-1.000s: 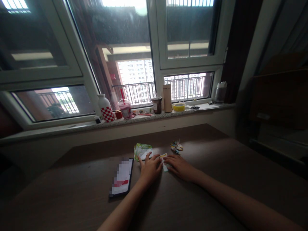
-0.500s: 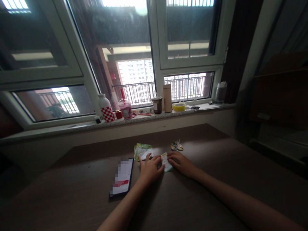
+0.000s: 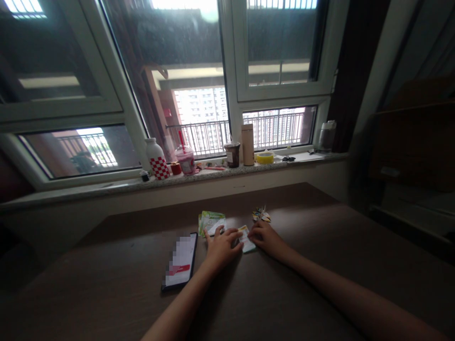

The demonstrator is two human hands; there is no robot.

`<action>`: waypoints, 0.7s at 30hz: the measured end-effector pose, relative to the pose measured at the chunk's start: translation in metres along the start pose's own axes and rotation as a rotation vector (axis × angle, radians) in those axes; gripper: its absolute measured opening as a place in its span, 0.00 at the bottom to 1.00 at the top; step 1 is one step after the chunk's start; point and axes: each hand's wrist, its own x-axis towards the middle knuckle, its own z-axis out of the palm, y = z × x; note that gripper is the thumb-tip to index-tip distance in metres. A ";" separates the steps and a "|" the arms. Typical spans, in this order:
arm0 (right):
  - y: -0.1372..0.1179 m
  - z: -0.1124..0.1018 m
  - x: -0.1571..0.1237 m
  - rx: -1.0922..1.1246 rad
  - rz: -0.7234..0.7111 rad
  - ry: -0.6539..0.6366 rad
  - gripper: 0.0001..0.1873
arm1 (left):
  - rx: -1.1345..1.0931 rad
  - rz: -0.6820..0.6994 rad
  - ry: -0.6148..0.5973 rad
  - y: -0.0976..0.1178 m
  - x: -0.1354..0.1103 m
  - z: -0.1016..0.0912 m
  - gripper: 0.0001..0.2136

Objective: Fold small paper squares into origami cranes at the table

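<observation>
A small printed paper sheet [image 3: 246, 240], white with green and a yellow patch, lies on the table between my hands. My left hand [image 3: 223, 245] rests at its left edge, fingers spread, thumb and index finger close against the paper; the other fingertips reach toward a pile of green and white printed papers [image 3: 212, 221]. At the sheet's right edge, my right hand [image 3: 267, 237] has its fingers curled together on the paper, the thumb partly hidden. Just beyond that hand sits a small folded-paper piece [image 3: 261, 214] with several points.
A phone [image 3: 180, 262] with its screen lit lies left of my left forearm on the brown table [image 3: 106, 279]. Along the windowsill stand a checkered bottle [image 3: 157, 158], a pink drink cup [image 3: 185, 161], a dark drink cup [image 3: 232, 155], yellow tape [image 3: 265, 158] and scissors [image 3: 288, 159].
My right hand has shifted slightly and its fingers are more curled at the paper's right edge. The sheet has turned a little and lies flatter. My left hand has hardly moved.
</observation>
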 end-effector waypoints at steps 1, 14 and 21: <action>0.001 0.000 0.000 -0.002 0.001 -0.001 0.06 | -0.001 0.003 0.001 0.000 0.000 0.000 0.16; 0.002 0.000 -0.009 -0.027 -0.059 -0.017 0.08 | 0.043 0.060 0.058 0.000 -0.001 0.008 0.16; -0.001 -0.001 -0.009 -0.067 -0.090 -0.053 0.10 | 0.046 0.040 0.029 0.000 -0.001 0.007 0.17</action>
